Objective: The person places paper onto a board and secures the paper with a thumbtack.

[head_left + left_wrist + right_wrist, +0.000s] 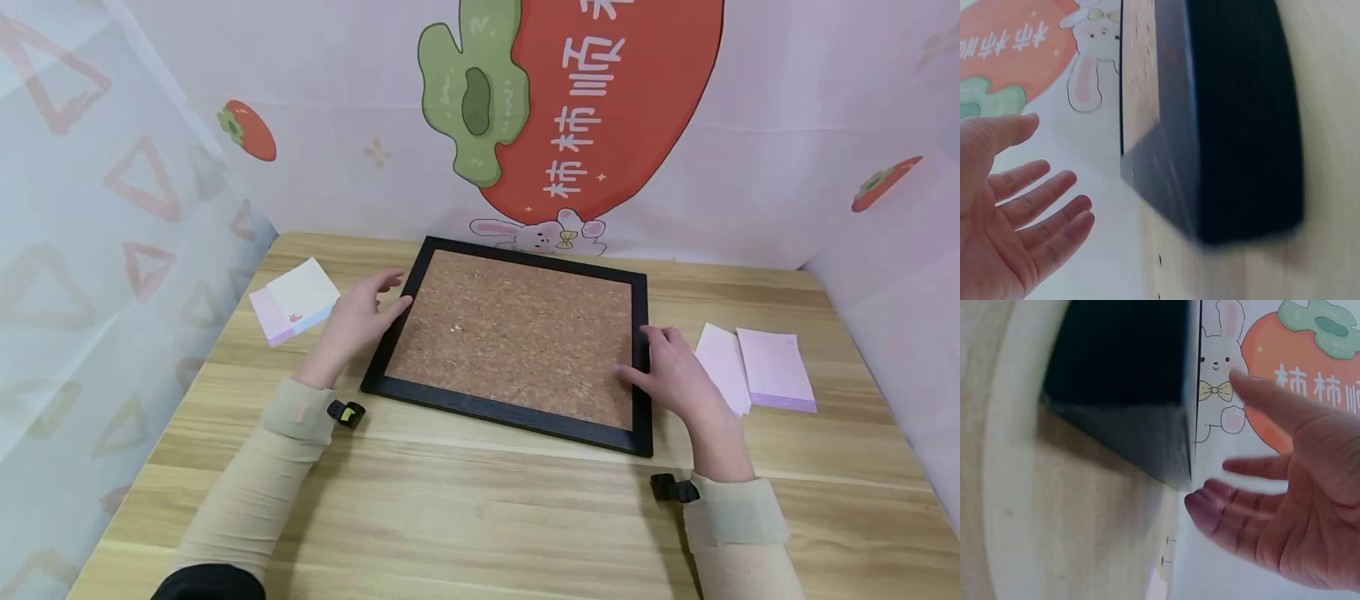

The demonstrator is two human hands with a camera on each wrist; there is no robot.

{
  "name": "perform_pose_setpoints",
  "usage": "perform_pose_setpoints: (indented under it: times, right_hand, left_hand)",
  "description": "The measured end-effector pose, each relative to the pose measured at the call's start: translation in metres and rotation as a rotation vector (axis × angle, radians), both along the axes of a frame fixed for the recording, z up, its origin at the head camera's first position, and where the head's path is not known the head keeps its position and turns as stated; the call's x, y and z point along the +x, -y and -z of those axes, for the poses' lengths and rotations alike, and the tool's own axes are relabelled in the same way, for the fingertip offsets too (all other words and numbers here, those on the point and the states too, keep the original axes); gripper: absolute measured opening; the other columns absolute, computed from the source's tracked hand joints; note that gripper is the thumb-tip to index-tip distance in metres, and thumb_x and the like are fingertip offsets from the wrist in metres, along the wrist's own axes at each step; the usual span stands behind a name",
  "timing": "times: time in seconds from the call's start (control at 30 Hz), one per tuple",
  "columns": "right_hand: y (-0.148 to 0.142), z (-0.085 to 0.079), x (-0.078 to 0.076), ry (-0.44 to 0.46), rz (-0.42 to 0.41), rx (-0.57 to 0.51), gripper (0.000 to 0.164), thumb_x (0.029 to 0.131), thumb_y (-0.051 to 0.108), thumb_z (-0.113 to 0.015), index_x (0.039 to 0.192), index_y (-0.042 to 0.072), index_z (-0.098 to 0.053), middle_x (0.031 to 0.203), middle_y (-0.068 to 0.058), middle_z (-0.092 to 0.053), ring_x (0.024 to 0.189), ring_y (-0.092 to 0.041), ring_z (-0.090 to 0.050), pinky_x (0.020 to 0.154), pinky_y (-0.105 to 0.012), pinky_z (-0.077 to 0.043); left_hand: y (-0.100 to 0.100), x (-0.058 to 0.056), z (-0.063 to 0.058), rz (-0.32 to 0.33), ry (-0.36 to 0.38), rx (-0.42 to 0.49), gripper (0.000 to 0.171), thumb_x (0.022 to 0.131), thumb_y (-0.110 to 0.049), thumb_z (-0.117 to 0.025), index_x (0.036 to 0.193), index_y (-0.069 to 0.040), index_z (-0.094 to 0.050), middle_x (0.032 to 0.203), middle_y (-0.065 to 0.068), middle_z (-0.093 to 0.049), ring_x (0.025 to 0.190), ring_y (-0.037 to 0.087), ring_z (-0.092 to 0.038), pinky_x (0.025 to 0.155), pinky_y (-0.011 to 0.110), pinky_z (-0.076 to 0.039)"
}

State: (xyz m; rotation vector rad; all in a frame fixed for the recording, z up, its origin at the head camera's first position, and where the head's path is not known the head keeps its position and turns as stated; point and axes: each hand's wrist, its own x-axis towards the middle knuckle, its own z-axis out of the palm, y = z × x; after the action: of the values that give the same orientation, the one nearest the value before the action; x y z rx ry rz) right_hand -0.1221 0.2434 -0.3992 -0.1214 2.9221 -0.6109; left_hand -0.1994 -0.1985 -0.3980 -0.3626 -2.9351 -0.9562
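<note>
A cork board (517, 333) in a black frame (495, 406) lies slightly turned on the wooden table. My left hand (362, 312) is at the frame's left side, thumb tip by the edge; in the left wrist view that hand (1029, 212) has its fingers spread, apart from the black frame (1241, 125). At the right side my right hand (678, 371) reaches over the frame with its thumb. The right wrist view shows this hand (1291, 487) with loosely bent fingers and nothing in them, beside the frame's corner (1122, 375).
Pastel note pads (303, 292) lie on the table left of my left hand. To the right are two pink note pads (776, 367), close by my right wrist. A printed cloth (337, 192) hangs behind the table (480, 517) and along its sides.
</note>
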Motion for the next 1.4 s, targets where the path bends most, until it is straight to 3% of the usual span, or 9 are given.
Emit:
perform_pose_setpoints:
  times: [0.2, 0.53, 0.73, 1.0, 1.27, 1.4]
  right_hand:
    - [0.001, 0.002, -0.003, 0.087, 0.063, 0.026, 0.082, 0.092, 0.040, -0.070, 0.141, -0.016, -0.037, 0.142, -0.047, -0.034, 0.125, -0.058, -0.045, 0.104, -0.066, -0.041]
    - [0.002, 0.008, -0.005, 0.142, 0.092, 0.030, 0.082, 0.093, 0.035, -0.069, 0.145, -0.016, -0.031, 0.142, -0.046, -0.033, 0.124, -0.056, -0.047, 0.104, -0.066, -0.042]
    - [0.000, 0.010, -0.005, 0.152, 0.082, 0.007, 0.082, 0.093, 0.034, -0.068, 0.147, -0.015, -0.030, 0.142, -0.045, -0.034, 0.123, -0.054, -0.047, 0.104, -0.065, -0.042]
    - [-0.001, 0.008, -0.004, 0.138, 0.052, 0.016, 0.081, 0.093, 0.034, -0.070, 0.145, -0.016, -0.033, 0.139, -0.044, -0.037, 0.120, -0.051, -0.050, 0.103, -0.064, -0.044]
    - [-0.003, 0.009, -0.005, 0.128, 0.016, 0.024, 0.082, 0.091, 0.034, -0.072, 0.143, -0.017, -0.035, 0.137, -0.045, -0.040, 0.119, -0.050, -0.050, 0.102, -0.063, -0.044]
    - [-0.004, 0.008, -0.005, 0.127, 0.005, 0.029, 0.083, 0.091, 0.034, -0.073, 0.143, -0.017, -0.035, 0.137, -0.045, -0.040, 0.120, -0.051, -0.049, 0.102, -0.063, -0.044]
  left_hand:
    - [0.024, -0.005, 0.003, -0.037, -0.021, -0.003, 0.049, 0.099, -0.026, -0.063, 0.142, -0.005, -0.052, 0.131, 0.020, -0.065, 0.122, 0.040, -0.060, 0.097, 0.053, -0.052]
    - [0.068, -0.008, 0.010, -0.106, -0.031, -0.051, 0.050, 0.097, -0.025, -0.065, 0.141, -0.004, -0.053, 0.130, 0.023, -0.065, 0.115, 0.042, -0.062, 0.095, 0.056, -0.049]
    - [0.088, -0.014, 0.011, -0.133, -0.013, -0.103, 0.052, 0.097, -0.025, -0.063, 0.142, -0.002, -0.051, 0.134, 0.026, -0.059, 0.120, 0.045, -0.055, 0.097, 0.060, -0.044]
    - [0.110, -0.020, 0.007, -0.174, 0.027, -0.154, 0.057, 0.097, -0.026, -0.062, 0.146, 0.000, -0.045, 0.144, 0.030, -0.048, 0.135, 0.049, -0.041, 0.110, 0.064, -0.033]
    - [0.133, -0.028, 0.011, -0.183, 0.069, -0.179, 0.062, 0.096, -0.023, -0.062, 0.144, 0.010, -0.040, 0.143, 0.036, -0.044, 0.134, 0.053, -0.037, 0.112, 0.062, -0.030]
    - [0.145, -0.031, 0.013, -0.209, 0.107, -0.177, 0.064, 0.096, -0.026, -0.063, 0.144, 0.010, -0.039, 0.138, 0.038, -0.045, 0.126, 0.053, -0.039, 0.106, 0.063, -0.033]
